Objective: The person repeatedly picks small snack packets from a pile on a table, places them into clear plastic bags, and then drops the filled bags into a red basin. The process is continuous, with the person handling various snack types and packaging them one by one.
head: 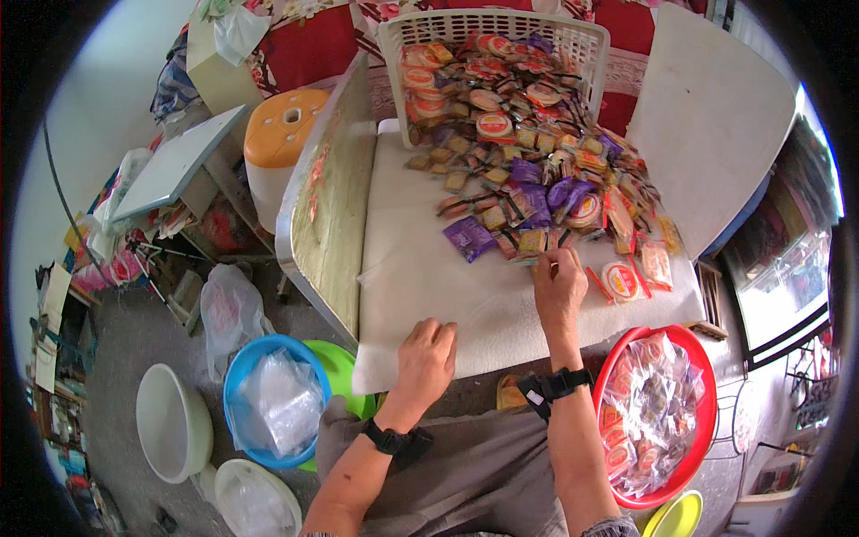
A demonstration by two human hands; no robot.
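My right hand (562, 285) is at the near edge of a heap of wrapped snacks (496, 176), its fingers touching a small clear packet (533, 241); whether they grip it I cannot tell. Over the near left part of the white tabletop (409, 268) is my left hand (427, 356), fingers curled, with something transparent perhaps beneath it. The snacks spill from a tipped white plastic basket (596, 74). A purple packet (469, 238) lies at the heap's left edge, and a round wafer in a red and clear wrapper (621, 282) lies right of my right hand.
A red basin (706, 416) of filled clear bags stands at the lower right. To the lower left, a blue basin (231, 403) holds clear plastic bags, beside pale basins (161, 423). An upright board (335, 201) borders the table's left side; an orange-topped stool (285, 127) stands beyond it.
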